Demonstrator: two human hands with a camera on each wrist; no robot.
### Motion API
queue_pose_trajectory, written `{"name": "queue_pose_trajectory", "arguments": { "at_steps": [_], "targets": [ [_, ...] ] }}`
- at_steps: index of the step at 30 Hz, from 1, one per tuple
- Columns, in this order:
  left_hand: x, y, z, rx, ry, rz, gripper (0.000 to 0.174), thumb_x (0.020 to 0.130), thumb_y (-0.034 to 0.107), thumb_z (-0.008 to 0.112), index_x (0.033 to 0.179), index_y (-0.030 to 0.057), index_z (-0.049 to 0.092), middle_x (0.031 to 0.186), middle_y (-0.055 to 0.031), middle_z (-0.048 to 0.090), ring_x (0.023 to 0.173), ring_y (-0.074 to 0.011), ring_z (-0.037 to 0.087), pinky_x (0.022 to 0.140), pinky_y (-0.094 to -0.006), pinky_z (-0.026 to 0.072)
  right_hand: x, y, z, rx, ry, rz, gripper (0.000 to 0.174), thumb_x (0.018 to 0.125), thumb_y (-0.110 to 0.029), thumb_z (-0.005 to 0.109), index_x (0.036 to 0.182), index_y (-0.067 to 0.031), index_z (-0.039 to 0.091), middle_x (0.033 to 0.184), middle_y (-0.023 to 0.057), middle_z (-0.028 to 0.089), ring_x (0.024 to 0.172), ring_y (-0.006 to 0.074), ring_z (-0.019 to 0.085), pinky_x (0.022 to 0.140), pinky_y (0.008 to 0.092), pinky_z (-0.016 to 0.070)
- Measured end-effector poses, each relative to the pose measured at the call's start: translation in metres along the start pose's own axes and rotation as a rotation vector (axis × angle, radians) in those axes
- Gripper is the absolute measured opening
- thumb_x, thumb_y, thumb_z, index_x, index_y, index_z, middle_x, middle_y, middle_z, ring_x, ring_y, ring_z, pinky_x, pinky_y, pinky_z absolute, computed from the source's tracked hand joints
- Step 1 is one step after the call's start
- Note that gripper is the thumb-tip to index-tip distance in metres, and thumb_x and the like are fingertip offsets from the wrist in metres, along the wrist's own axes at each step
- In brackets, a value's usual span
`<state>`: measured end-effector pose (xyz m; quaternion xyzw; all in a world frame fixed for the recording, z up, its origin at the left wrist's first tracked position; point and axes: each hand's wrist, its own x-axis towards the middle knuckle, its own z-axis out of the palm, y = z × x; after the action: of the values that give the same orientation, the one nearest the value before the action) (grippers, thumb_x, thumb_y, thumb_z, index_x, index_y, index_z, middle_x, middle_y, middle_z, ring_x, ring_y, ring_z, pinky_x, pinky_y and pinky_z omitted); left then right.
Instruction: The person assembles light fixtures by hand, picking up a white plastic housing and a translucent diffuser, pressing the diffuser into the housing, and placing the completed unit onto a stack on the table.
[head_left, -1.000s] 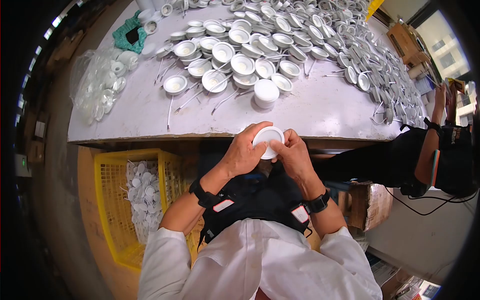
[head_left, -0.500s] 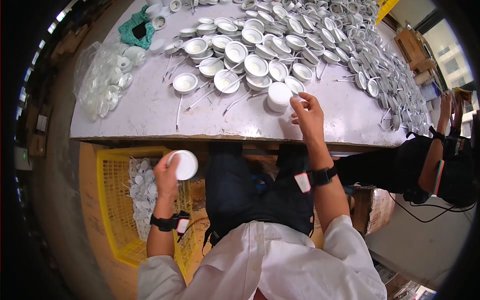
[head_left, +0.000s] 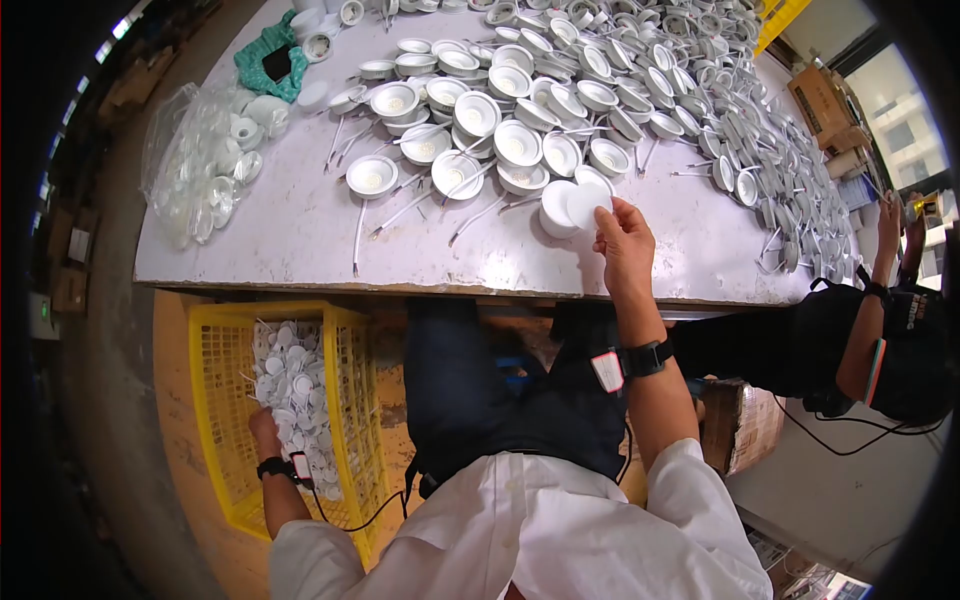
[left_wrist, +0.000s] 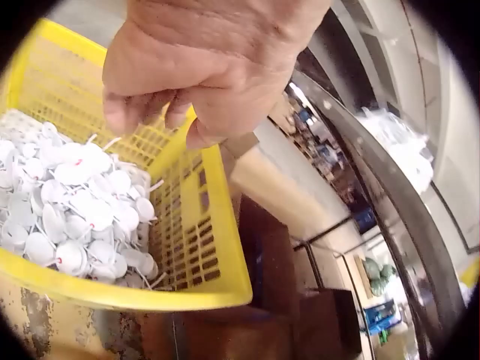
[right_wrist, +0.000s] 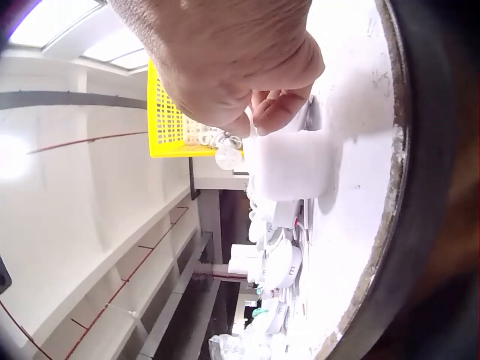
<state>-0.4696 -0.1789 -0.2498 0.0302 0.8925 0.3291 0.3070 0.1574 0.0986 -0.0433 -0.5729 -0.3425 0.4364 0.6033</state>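
My right hand (head_left: 610,215) reaches over the table edge and pinches a white round disc (head_left: 585,204) on top of a short white stack (head_left: 553,212). In the right wrist view the fingers (right_wrist: 274,111) curl just above the stack (right_wrist: 289,165). My left hand (head_left: 263,420) hangs low inside the yellow basket (head_left: 345,400), just over a heap of small white round lamp parts (head_left: 290,390). In the left wrist view this hand (left_wrist: 161,112) has loosely curled fingers and holds nothing, with the white parts (left_wrist: 75,210) below it.
The grey table (head_left: 280,230) carries many white downlight housings (head_left: 480,110) with wires, a clear bag of parts (head_left: 200,165) at left and a green cloth (head_left: 265,60). Another person (head_left: 890,330) in black sits at right. A cardboard box (head_left: 740,410) stands on the floor.
My left hand carried a white round lamp down into the yellow basket and let it go. My right hand reached to the white stack and took hold of the top disc.
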Motion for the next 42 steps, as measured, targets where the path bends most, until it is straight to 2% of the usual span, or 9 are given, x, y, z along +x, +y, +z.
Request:
{"name": "queue_pose_trajectory", "arguments": {
  "at_steps": [4, 8, 11, 13, 17, 20, 24, 36, 42],
  "targets": [
    [-0.100, 0.052, 0.071, 0.039, -0.294, 0.337, 0.020, 0.084, 0.013, 0.057, 0.099, 0.0002, 0.059, 0.083, -0.0063, 0.064, 0.069, -0.0158, 0.064, 0.048, -0.0227, 0.0446, -0.009, -0.005, -0.013, 0.251, -0.002, 0.179, 0.019, 0.081, -0.009, 0.063, 0.097, -0.0020, 0.054, 0.068, -0.0011, 0.051, 0.054, 0.0059, 0.049, 0.045, 0.0180, 0.0426],
    [-0.265, 0.145, 0.128, 0.047, -0.885, 0.481, 0.023, 0.088, 0.015, 0.055, 0.102, -0.0024, 0.058, 0.092, -0.0096, 0.066, 0.076, -0.0159, 0.065, 0.059, -0.0221, 0.0487, -0.024, -0.007, -0.032, 0.396, -0.053, 0.292, 0.014, 0.084, -0.009, 0.059, 0.094, -0.0026, 0.053, 0.069, -0.0004, 0.053, 0.054, 0.0055, 0.050, 0.045, 0.0166, 0.0424],
    [-0.354, 0.191, 0.167, 0.044, -1.263, 0.699, 0.020, 0.089, 0.013, 0.053, 0.098, -0.0033, 0.060, 0.091, -0.0092, 0.066, 0.073, -0.0137, 0.064, 0.055, -0.0204, 0.0473, -0.042, -0.013, -0.041, 0.477, -0.101, 0.355, 0.014, 0.085, -0.011, 0.057, 0.095, -0.0020, 0.053, 0.069, -0.0005, 0.054, 0.054, 0.0055, 0.050, 0.045, 0.0161, 0.0422],
    [-0.396, 0.212, 0.201, -0.013, -1.430, 0.695, 0.025, 0.090, 0.015, 0.051, 0.105, -0.0041, 0.057, 0.102, -0.0100, 0.063, 0.076, -0.0141, 0.063, 0.055, -0.0201, 0.0467, -0.056, -0.016, -0.047, 0.515, -0.103, 0.379, 0.015, 0.086, -0.012, 0.056, 0.096, -0.0017, 0.053, 0.069, -0.0005, 0.054, 0.054, 0.0057, 0.050, 0.045, 0.0159, 0.0423],
    [-0.461, 0.232, 0.263, -0.075, -1.475, 0.591, 0.030, 0.090, 0.018, 0.053, 0.109, -0.0046, 0.055, 0.100, -0.0085, 0.062, 0.081, -0.0140, 0.062, 0.053, -0.0193, 0.0447, -0.080, -0.014, -0.061, 0.503, -0.143, 0.407, 0.014, 0.086, -0.013, 0.057, 0.094, -0.0012, 0.055, 0.069, -0.0002, 0.056, 0.054, 0.0053, 0.052, 0.045, 0.0167, 0.0429],
    [-0.478, 0.231, 0.288, -0.103, -1.540, 0.489, 0.023, 0.087, 0.015, 0.055, 0.096, -0.0048, 0.061, 0.081, -0.0080, 0.063, 0.074, -0.0106, 0.061, 0.050, -0.0192, 0.0423, -0.086, -0.012, -0.074, 0.538, -0.077, 0.392, 0.011, 0.086, -0.013, 0.058, 0.089, -0.0021, 0.055, 0.067, 0.0002, 0.055, 0.052, 0.0057, 0.051, 0.045, 0.0166, 0.0429],
    [-0.489, 0.224, 0.300, -0.061, -1.536, 0.421, 0.022, 0.086, 0.016, 0.057, 0.091, -0.0053, 0.062, 0.076, -0.0080, 0.063, 0.067, -0.0104, 0.061, 0.047, -0.0185, 0.0412, -0.086, 0.002, -0.094, 0.428, -0.081, 0.393, 0.012, 0.085, -0.014, 0.059, 0.084, -0.0028, 0.056, 0.065, 0.0009, 0.055, 0.050, 0.0062, 0.050, 0.045, 0.0171, 0.0421],
    [-0.511, 0.226, 0.331, 0.213, -1.440, 0.467, 0.024, 0.083, 0.018, 0.062, 0.082, -0.0064, 0.062, 0.068, -0.0093, 0.063, 0.053, -0.0095, 0.057, 0.043, -0.0180, 0.0399, -0.071, 0.011, -0.131, 0.320, -0.107, 0.392, 0.017, 0.086, -0.016, 0.058, 0.090, 0.0002, 0.062, 0.068, 0.0006, 0.056, 0.056, 0.0054, 0.049, 0.048, 0.0180, 0.0393],
    [-0.540, 0.232, 0.350, 0.293, -1.489, 0.705, 0.021, 0.082, 0.015, 0.061, 0.088, -0.0056, 0.063, 0.070, -0.0097, 0.064, 0.056, -0.0083, 0.055, 0.051, -0.0201, 0.0446, -0.061, 0.008, -0.164, 0.313, 0.044, 0.315, 0.015, 0.088, -0.016, 0.054, 0.089, -0.0013, 0.059, 0.067, 0.0016, 0.056, 0.055, 0.0058, 0.049, 0.050, 0.0179, 0.0401]
  ]
}}
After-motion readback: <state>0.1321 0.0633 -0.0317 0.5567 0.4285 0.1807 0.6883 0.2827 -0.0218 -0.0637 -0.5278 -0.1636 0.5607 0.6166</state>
